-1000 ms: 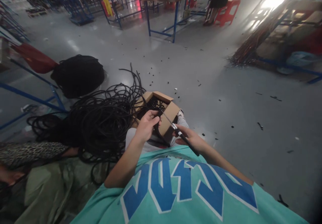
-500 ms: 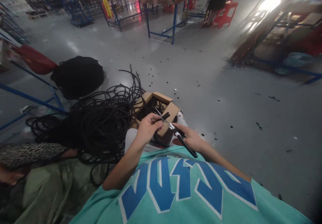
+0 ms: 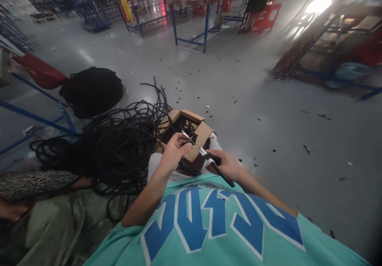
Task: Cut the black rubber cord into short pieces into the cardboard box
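Note:
My right hand point(image 3: 225, 164) is wrapped round scissors point(image 3: 213, 163) with black handles and white tape near the pivot. Their blades point up and left, close together, past the fingertips of my left hand point(image 3: 176, 150). Those fingers are pinched on a black tube point(image 3: 182, 141), mostly hidden by the hand and blades. Below both hands, between my knees, an open cardboard box point(image 3: 204, 132) holds many short black pieces point(image 3: 186, 123). A large tangle of long black tubing point(image 3: 119, 142) lies against the box's left side.
A round black bundle point(image 3: 92, 90) sits behind the tangle, beside a blue metal frame point(image 3: 36, 116). At the left edge is another person's patterned sleeve or trouser leg point(image 3: 38, 182). Black scraps point(image 3: 306, 149) dot the floor. Blue-legged tables point(image 3: 205, 27) and a red stool point(image 3: 268, 17) stand farther back.
The scissor blades have come together and lie across the front of my left fingers. The black end that stuck out beyond those fingers no longer shows there. Both hands stay nearly in place.

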A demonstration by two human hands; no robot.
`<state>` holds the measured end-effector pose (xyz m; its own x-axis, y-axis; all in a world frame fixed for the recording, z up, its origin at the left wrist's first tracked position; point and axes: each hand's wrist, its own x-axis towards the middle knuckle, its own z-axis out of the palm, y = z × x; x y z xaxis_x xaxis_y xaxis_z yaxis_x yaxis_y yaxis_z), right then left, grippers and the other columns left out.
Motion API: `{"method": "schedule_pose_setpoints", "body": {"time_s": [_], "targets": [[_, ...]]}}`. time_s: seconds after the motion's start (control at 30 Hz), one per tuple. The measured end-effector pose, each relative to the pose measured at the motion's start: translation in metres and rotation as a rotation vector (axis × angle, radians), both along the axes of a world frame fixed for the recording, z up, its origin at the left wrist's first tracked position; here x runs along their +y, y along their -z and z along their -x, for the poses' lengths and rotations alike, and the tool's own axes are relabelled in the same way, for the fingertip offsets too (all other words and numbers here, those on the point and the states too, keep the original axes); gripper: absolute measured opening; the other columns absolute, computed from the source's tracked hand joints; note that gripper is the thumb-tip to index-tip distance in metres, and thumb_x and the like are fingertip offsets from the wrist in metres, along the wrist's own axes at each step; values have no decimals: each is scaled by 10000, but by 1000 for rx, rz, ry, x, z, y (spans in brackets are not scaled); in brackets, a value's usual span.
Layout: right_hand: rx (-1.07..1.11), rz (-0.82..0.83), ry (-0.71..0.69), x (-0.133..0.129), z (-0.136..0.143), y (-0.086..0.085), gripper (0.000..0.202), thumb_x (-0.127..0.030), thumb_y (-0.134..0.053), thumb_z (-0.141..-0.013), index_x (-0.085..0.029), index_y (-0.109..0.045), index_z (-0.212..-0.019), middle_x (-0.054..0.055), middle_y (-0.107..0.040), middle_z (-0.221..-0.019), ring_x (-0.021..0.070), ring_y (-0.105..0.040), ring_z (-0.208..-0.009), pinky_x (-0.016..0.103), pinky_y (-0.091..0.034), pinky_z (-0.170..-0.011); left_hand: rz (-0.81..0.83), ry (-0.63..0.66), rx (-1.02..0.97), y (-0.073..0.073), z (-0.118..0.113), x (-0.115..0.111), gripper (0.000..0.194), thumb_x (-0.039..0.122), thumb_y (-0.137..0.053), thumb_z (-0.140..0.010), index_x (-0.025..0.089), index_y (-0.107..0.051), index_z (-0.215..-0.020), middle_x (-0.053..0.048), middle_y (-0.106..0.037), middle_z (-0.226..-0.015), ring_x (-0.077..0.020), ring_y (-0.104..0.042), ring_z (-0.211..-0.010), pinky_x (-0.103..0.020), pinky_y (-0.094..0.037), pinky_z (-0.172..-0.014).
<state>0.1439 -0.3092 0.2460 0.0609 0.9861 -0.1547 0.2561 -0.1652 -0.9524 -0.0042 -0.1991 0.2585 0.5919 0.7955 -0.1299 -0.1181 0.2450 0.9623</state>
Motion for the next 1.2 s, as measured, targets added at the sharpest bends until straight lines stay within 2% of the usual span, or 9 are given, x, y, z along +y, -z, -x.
{"method": "schedule_pose_setpoints", "body": {"time_s": [0.1, 0.17, 0.27, 0.47, 0.63, 0.83, 1.0, 1.1, 1.2], "targets": [[136, -8, -126, 0, -1, -5, 354, -190, -558, -591, -172, -642, -935, 4, -647, -825, 184, -578, -785, 283, -434, -720, 82, 230, -58, 3, 7, 10, 700, 252, -720, -549, 241, -389, -1167, 69, -518, -616, -8, -350, -353, -142, -227, -332], [238, 27, -208, 0, -2, -5, 304, -207, -577, -587, -161, -643, -881, -17, -602, -693, 131, -538, -637, 241, -419, -615, 123, 440, -63, 6, 13, 17, 795, 243, -737, -526, 251, -349, -1221, 68, -518, -595, -7, -338, -334, -145, -217, -330], [341, 100, -259, 1, -4, -2, 265, -220, -599, -574, -143, -629, -825, -54, -482, -542, 60, -398, -460, 189, -326, -459, 113, 602, -36, 8, 18, 25, 628, 252, -732, -542, 201, -445, -1099, 55, -520, -569, -9, -346, -321, -149, -230, -335], [380, 172, -266, 1, -5, 4, 293, -254, -635, -554, -121, -590, -811, -66, -435, -522, 33, -353, -407, 167, -258, -386, 11, 631, 64, -1, 18, 29, 458, 224, -706, -577, 168, -455, -956, 45, -532, -605, -14, -388, -356, -135, -273, -347], [367, 244, -202, -2, 2, 3, 310, -279, -629, -580, -135, -580, -851, -93, -399, -444, 31, -329, -351, 166, -252, -360, -13, 584, 107, -8, 18, 31, 464, 223, -704, -569, 154, -455, -954, 44, -531, -612, -12, -392, -350, -137, -273, -336], [420, 164, -83, -4, -6, 6, 342, -293, -624, -600, -118, -562, -888, -83, -421, -400, 63, -381, -341, 190, -294, -353, -2, 330, 129, 4, 16, 52, 428, 164, -661, -601, 136, -468, -982, 37, -535, -602, -6, -374, -335, -142, -260, -339], [404, 164, -21, -10, -17, 14, 368, -282, -622, -621, -100, -556, -933, -73, -433, -401, 57, -380, -339, 187, -287, -351, 32, 94, 150, 31, -5, 112, 422, 119, -649, -570, 101, -489, -959, 33, -518, -544, -19, -388, -342, -147, -247, -348], [406, 209, 15, -16, -18, 20, 428, -268, -628, -606, -98, -548, -991, -79, -424, -381, 60, -364, -321, 189, -274, -333, 36, -31, 200, 44, -27, 156, 646, 56, -595, -593, 166, -357, -1183, 90, -459, -494, -22, -369, -331, -137, -234, -369], [387, 229, 56, -20, -17, 24, 418, -246, -630, -602, -109, -564, -991, -71, -434, -400, 62, -373, -336, 189, -280, -338, 62, -123, 208, 53, -45, 188, 799, -18, -554, -571, 225, -242, -1265, 111, -431, -498, -31, -392, -350, -136, -264, -393]]}}
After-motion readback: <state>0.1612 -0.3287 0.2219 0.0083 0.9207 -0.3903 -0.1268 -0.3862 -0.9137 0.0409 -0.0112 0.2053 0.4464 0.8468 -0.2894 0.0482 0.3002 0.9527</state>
